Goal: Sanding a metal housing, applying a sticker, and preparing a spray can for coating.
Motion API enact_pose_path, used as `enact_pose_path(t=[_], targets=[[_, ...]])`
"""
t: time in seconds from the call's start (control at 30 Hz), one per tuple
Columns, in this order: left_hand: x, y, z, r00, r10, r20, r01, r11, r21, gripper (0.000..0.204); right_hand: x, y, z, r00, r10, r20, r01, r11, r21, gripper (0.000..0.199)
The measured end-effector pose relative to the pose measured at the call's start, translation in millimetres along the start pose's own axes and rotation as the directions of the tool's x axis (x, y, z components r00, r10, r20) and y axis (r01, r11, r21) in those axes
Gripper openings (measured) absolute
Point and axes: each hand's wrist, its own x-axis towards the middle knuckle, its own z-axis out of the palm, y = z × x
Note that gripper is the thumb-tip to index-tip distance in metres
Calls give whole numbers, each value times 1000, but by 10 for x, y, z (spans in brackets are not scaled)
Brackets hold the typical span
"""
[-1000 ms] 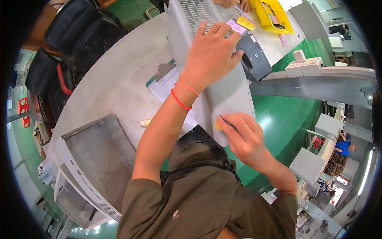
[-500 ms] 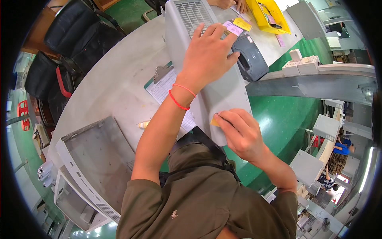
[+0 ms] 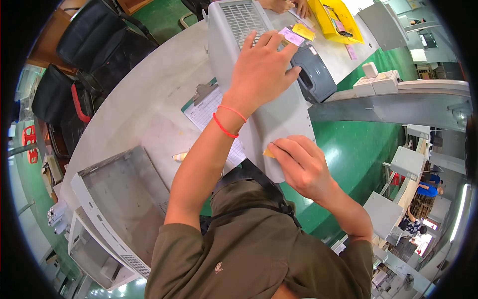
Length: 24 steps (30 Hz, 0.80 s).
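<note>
A long light-grey metal casing (image 3: 280, 109) with a slotted grille (image 3: 244, 19) at its far end stretches along the table toward me. On its far half lies my left hand (image 3: 264, 65), fingers spread over the surface near the grille and holding nothing. At the casing's near end my right hand (image 3: 301, 167) pinches a small flat yellow piece (image 3: 269, 152) against the grey surface. Only a corner of that piece shows; its material cannot be made out. Under my left forearm a clipboard (image 3: 204, 93) with a printed sheet is partly hidden.
A grey box-like case (image 3: 312, 74) stands right of the casing. Farther off are a yellow bin (image 3: 343, 25), sticky labels (image 3: 302, 31) and another person's hands (image 3: 294, 6). Open grey metal housings (image 3: 117, 199) rest at the left; black chairs (image 3: 99, 45) stand beyond the table edge.
My right hand has shifted very slightly on the casing, its fingers still pinching the yellow piece. My left hand has stayed in nearly the same place.
</note>
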Motion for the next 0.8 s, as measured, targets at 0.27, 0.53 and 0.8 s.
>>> enact_pose_path(t=[0.27,0.53,0.8], targets=[[7,-3,-14,1000,-9,17,9,1000,0,40,-10,-14,8,999,19,-33,-18,1000,16,43],[1,-5,-12,1000,-6,12,6,1000,6,39,-12,-3,12,1000,4,-24,-4,1000,-9,38],[1,-3,5,1000,-11,4,11,1000,14,39,24,-11,17,999,-1,-34,1,1000,-14,36]])
